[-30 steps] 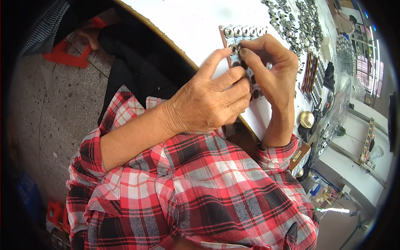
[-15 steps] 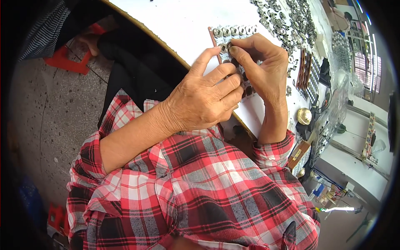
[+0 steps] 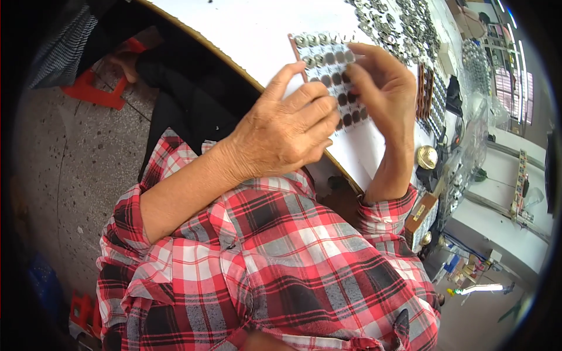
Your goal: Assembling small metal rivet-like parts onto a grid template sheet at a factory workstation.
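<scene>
Board [image 3: 294, 48], one: flat, brown-edged, upper centre of the frame, on the white table [image 3: 252, 32]; set with rows of dark discs [image 3: 343, 99]. Metal clips [image 3: 311, 40] along its top row; two more at the left end of the second row.

Left hand [image 3: 287, 126], one: centre of the frame, back upward. Forefinger extended, its tip at the board's left edge, beside the second-row clips; remaining fingers half curled over the lower left of the board. Underside hidden; cannot tell whether anything is held there.

Right hand [image 3: 386, 93], one: right of the board, slightly blurred. Thumb and forefinger parted, board showing in the gap; the other fingers bent and partly hidden, so cannot tell what, if anything, they hold.

Loose metal parts [image 3: 401, 26], many: spread over the table, top right of centre.

Further boards [image 3: 425, 93], several: side by side, right of the right hand.

Gold dome [image 3: 427, 157], one: right of the frame, below those boards.

Brown box [image 3: 420, 213], one: lower right of the dome, near the right cuff.

Plaid shirt [image 3: 287, 251], red, black and white: lower centre, worn, sleeves pushed up.

Red stool [image 3: 93, 88], one: upper left, on the speckled floor [image 3: 88, 169].
</scene>
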`<act>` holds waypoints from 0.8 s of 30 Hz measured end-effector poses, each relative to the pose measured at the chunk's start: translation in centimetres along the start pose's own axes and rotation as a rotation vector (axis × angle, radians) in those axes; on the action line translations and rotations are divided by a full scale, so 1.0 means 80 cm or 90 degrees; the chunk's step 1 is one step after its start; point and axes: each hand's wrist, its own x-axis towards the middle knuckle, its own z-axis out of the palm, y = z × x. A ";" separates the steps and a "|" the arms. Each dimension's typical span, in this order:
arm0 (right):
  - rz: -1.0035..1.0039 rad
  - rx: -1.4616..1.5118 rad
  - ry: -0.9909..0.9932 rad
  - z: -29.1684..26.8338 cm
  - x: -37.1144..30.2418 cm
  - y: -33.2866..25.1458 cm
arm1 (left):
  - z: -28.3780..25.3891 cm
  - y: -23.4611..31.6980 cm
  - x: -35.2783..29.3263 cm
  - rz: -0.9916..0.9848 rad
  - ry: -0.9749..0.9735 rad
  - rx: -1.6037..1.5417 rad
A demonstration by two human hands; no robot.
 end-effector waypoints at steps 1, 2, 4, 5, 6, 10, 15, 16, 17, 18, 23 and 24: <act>-0.039 -0.064 0.041 -0.017 0.005 0.014 | -0.002 -0.003 -0.002 0.004 -0.010 0.014; -0.058 -0.136 0.092 -0.037 0.005 0.023 | -0.002 0.000 -0.002 0.006 -0.009 0.007; 0.006 -0.280 0.096 -0.071 0.007 0.032 | -0.002 -0.004 -0.002 0.003 -0.012 0.008; 0.008 -0.281 0.099 -0.074 0.006 0.033 | -0.001 -0.002 0.001 -0.006 0.014 0.017; 0.038 -0.318 0.089 -0.077 0.004 0.034 | -0.001 -0.003 0.000 -0.005 0.013 0.015; 0.136 -0.287 0.054 -0.067 0.008 0.038 | -0.001 -0.003 0.000 -0.003 -0.011 -0.003; 0.172 -0.289 0.051 -0.068 0.013 0.038 | -0.002 -0.003 0.000 -0.014 0.007 -0.004; 0.157 -0.136 0.067 -0.067 0.012 0.040 | -0.001 -0.003 0.001 -0.014 0.005 -0.006; 0.141 0.016 0.083 -0.066 0.011 0.041 | -0.001 -0.003 0.001 -0.014 0.003 -0.008; 0.142 0.017 0.082 -0.065 0.011 0.040 | -0.001 -0.004 0.001 -0.014 0.002 -0.009; 0.110 -0.024 0.088 -0.058 0.014 0.043 | -0.002 -0.005 -0.001 -0.014 0.004 -0.007; 0.108 -0.079 0.099 -0.058 0.014 0.044 | -0.003 -0.006 -0.002 -0.015 0.004 -0.007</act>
